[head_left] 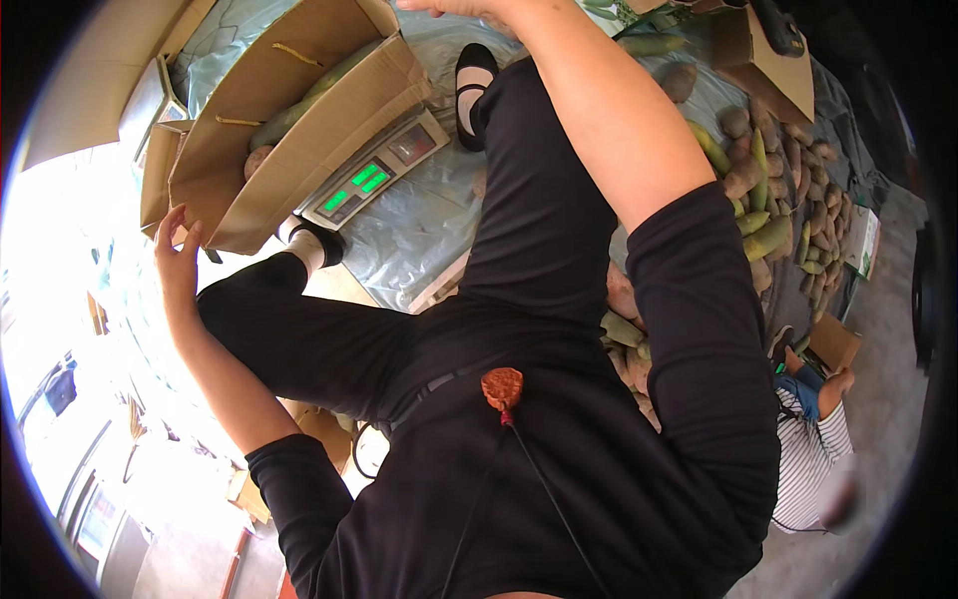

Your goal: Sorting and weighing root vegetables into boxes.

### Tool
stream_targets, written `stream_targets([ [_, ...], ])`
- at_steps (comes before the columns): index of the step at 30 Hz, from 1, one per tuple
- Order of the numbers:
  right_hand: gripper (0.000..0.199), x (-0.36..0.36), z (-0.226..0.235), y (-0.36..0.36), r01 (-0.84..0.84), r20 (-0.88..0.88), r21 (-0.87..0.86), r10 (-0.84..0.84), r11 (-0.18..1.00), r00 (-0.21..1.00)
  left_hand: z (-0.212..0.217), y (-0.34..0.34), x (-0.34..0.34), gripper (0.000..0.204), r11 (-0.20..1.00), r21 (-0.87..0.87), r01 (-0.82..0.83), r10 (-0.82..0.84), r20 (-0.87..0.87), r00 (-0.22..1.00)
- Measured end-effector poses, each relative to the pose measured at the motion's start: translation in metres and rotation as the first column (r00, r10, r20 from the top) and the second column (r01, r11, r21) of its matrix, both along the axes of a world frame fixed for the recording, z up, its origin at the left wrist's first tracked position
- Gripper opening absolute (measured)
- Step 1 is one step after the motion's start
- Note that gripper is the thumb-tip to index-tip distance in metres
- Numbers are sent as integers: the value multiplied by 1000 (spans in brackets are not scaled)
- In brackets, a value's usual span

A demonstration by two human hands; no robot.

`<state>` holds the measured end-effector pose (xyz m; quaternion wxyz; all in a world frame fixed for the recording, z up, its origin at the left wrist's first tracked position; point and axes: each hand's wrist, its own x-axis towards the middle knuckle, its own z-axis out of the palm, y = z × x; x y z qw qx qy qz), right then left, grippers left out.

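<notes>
Cardboard box [299, 120]: green, brown produce | left hand [178, 255] open at corner | right hand [454, 8] cropped, unclear

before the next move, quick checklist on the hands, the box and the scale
1. Left hand on the box: ok, open palm at its lower corner flap.
2. Right hand free: cannot tell, cut off at the top edge.
3. Box sits on the scale: ok, it rests on the platform, tilted.
4. Scale powered: ok, green display lit.
5. Box loaded: ok, long green vegetables and a brown root show inside.
6. Pile within reach: cannot tell.
</notes>
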<state>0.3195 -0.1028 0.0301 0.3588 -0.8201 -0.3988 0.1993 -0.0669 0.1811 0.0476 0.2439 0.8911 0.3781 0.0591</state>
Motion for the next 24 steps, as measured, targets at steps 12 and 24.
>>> stream_targets([
  [12, 35, -10, 5, 11, 50, 156, 106, -67, 993, 985, -9, 24, -12, 41, 998, -62, -8, 10, 29, 1000],
  [24, 35, -15, 46, -118, 43, 77, 242, -63, 969, 995, -25, 49, -17, 42, 985, -168, 27, -12, 90, 996],
])
